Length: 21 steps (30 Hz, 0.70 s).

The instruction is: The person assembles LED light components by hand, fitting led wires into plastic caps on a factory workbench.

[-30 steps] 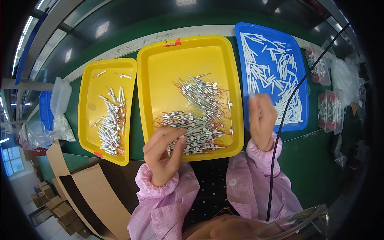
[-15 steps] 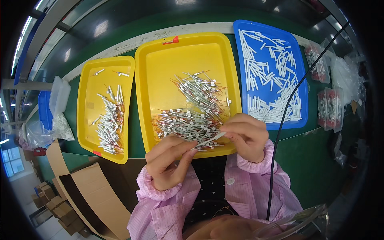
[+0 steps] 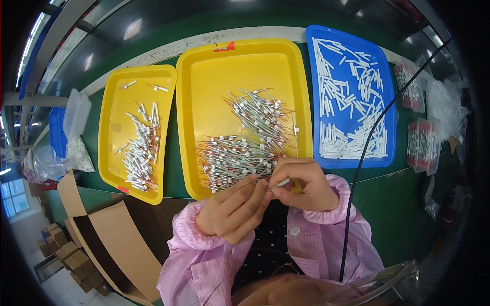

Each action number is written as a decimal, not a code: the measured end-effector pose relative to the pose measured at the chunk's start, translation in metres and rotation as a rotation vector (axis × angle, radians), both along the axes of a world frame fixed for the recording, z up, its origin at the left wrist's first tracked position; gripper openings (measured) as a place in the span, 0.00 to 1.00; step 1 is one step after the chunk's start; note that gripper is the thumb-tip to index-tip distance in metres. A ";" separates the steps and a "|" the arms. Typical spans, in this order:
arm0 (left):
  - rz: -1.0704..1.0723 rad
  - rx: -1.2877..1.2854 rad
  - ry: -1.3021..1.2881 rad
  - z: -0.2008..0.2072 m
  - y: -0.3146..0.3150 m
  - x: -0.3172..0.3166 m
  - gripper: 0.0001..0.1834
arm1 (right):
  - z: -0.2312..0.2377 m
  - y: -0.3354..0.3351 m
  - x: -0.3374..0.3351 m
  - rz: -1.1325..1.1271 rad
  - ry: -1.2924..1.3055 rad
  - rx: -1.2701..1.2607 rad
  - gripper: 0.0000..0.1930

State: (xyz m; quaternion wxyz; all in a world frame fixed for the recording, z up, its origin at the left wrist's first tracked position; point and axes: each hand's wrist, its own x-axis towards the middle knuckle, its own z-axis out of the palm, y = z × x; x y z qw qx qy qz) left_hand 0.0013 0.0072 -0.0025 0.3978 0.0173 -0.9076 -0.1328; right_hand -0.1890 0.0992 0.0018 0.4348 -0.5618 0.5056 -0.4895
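Note:
Over the near edge of the middle yellow tray [image 3: 224,51], my two hands meet at their fingertips. My right hand [image 3: 309,186] pinches a short white tube [image 3: 282,183] between thumb and forefinger. Closed beside it, my left hand [image 3: 232,213] grips a thin wire-leaded part, mostly hidden by the fingers. Just beyond the hands, the middle tray holds a large heap of thin wire-leaded parts [image 3: 235,155] with small white tabs and reddish leads. A blue tray [image 3: 352,162] at the right carries many loose white tubes [image 3: 332,86].
At the left, a smaller yellow tray [image 3: 109,127] contains white-tubed wired parts [image 3: 140,163]. Clear plastic boxes [image 3: 423,145] of red-leaded parts stand far right. A black cable [image 3: 365,148] crosses the view beside my right arm. An open cardboard box [image 3: 120,239] sits at lower left.
My left hand has moved right and closed in on my right hand, which has come slightly left and lower. The white tube now sits close between the fingertips of both hands.

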 end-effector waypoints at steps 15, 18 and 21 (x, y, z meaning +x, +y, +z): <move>0.873 -0.027 -0.436 -0.014 -0.069 0.012 0.11 | -0.058 0.001 -0.070 -0.684 1.056 0.271 0.10; 0.523 -0.016 -0.610 -0.017 -0.056 -0.016 0.09 | -0.057 -0.002 -0.072 -0.672 0.975 0.251 0.09; 0.386 0.017 -0.719 -0.028 -0.055 -0.020 0.05 | -0.052 0.002 -0.068 -0.766 0.927 0.238 0.09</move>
